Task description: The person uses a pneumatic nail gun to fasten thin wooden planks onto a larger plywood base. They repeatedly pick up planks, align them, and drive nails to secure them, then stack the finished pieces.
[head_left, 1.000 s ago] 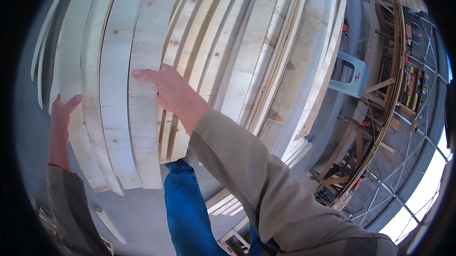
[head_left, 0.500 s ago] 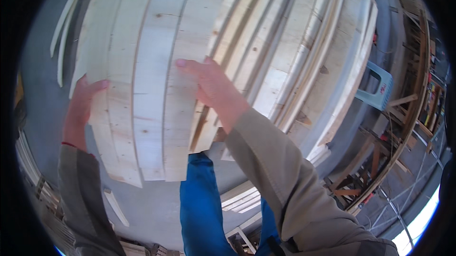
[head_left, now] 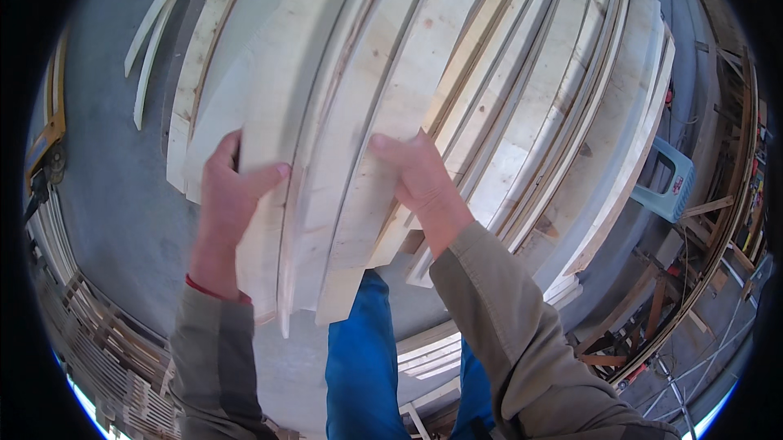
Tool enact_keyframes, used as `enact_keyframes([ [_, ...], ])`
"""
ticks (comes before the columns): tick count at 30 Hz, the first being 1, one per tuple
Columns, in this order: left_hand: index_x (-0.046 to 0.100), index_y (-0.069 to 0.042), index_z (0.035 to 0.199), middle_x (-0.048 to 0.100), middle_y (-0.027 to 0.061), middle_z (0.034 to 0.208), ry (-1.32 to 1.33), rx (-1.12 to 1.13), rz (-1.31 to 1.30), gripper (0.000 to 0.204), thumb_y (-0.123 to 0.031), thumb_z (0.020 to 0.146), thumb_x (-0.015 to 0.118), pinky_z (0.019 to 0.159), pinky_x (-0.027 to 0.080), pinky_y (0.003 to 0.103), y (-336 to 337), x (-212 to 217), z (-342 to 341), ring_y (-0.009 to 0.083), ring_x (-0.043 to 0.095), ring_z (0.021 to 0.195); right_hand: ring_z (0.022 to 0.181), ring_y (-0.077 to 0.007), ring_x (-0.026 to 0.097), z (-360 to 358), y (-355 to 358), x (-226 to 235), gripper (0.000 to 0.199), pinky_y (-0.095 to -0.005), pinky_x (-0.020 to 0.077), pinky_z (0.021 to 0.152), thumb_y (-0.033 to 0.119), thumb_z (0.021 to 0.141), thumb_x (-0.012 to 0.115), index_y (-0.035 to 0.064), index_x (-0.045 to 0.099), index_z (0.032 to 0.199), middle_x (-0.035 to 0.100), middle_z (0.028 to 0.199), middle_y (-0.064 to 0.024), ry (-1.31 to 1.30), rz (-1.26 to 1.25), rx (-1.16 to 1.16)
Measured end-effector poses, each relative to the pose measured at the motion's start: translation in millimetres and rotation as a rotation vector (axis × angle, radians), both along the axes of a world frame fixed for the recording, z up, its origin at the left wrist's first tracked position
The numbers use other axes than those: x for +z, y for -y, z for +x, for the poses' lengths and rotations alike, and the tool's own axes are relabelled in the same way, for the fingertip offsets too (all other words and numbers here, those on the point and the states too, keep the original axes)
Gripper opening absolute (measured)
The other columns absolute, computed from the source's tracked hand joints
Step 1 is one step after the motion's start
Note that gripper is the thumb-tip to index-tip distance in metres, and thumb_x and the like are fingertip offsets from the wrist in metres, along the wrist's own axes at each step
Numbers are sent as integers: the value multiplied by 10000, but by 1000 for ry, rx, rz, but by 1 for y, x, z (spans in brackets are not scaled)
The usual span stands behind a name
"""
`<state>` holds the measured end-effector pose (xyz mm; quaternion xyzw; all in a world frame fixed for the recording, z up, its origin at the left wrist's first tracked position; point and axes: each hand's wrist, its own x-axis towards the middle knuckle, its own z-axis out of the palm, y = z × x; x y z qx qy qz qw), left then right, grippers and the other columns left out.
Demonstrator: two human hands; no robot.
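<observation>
Now you're gripping a pale wooden board [head_left: 281,89] with your left hand [head_left: 224,203], thumb wrapping over its near face, fingers hidden behind, so that hand is closing on the board. Your right hand [head_left: 420,187] is pressing flat, fingers spread narrow, against the neighbouring plank [head_left: 383,114]; whether it's actually clamping it, can't tell. Both pieces are sitting in a stack of boards [head_left: 522,106] that's filling the upper middle of the view. Long axis of the held board is running from near your waist, bottom centre, up and away to the top edge, leaning slightly right; its cut end is pointing down toward your blue trousers [head_left: 363,358]. The fisheye is bending the edges, so the curve isn't real. More loose boards are lying on the grey concrete floor [head_left: 114,195] below the stack, by your legs. A light blue plastic stool [head_left: 665,183] is standing well apart at right, near a wooden frame structure [head_left: 718,220].

Compared with half a second ago, your left hand is sitting further right and higher on the board, thumb now over the front. Your right hand is staying on the same plank, and the stack is looking closer and larger.
</observation>
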<state>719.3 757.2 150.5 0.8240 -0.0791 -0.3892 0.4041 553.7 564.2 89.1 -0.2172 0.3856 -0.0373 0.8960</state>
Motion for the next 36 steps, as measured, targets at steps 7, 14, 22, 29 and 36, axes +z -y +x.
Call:
enact_keyframes([
  [7, 533, 85, 1418, 690, 215, 1253, -57, -40, 38, 768, -192, 778, 857, 993, 543, 378, 32, 17, -30, 271, 679, 1150, 1224, -263, 663, -10, 4, 4, 713, -424, 575, 1027, 171, 889, 838, -23, 488, 1480, 664, 1333, -148, 50, 16, -56],
  [14, 512, 55, 1469, 689, 162, 1274, -216, -26, -76, 856, -294, 781, 884, 1013, 536, 363, 47, 32, -70, 225, 675, 1142, 1166, -262, 690, -39, 16, 8, 682, -409, 569, 1011, 205, 890, 821, -63, 506, 1432, 681, 1287, -167, 39, -35, -84],
  [22, 446, 34, 1544, 541, 176, 1441, -163, -15, -254, 1021, -348, 731, 933, 1157, 430, 411, 77, 47, -157, 265, 540, 1355, 1172, -262, 658, -108, 59, 39, 693, -380, 540, 1009, 349, 904, 771, -83, 521, 1384, 648, 1307, -186, -47, -180, -69],
  [29, 389, 38, 1577, 518, 177, 1441, -181, 14, -223, 986, -202, 736, 845, 1164, 420, 403, 119, 67, -234, 281, 521, 1371, 1053, -206, 670, -174, 104, 59, 569, -350, 547, 929, 323, 920, 734, -84, 591, 1291, 691, 1179, -150, -77, -253, -72],
  [36, 402, 47, 1560, 528, 148, 1383, -222, 52, -268, 972, -186, 716, 823, 1104, 462, 385, 144, 86, -307, 239, 562, 1267, 1020, -159, 650, -242, 127, 96, 608, -311, 527, 890, 286, 872, 810, -91, 580, 1289, 692, 1145, -119, -160, -366, -97],
])
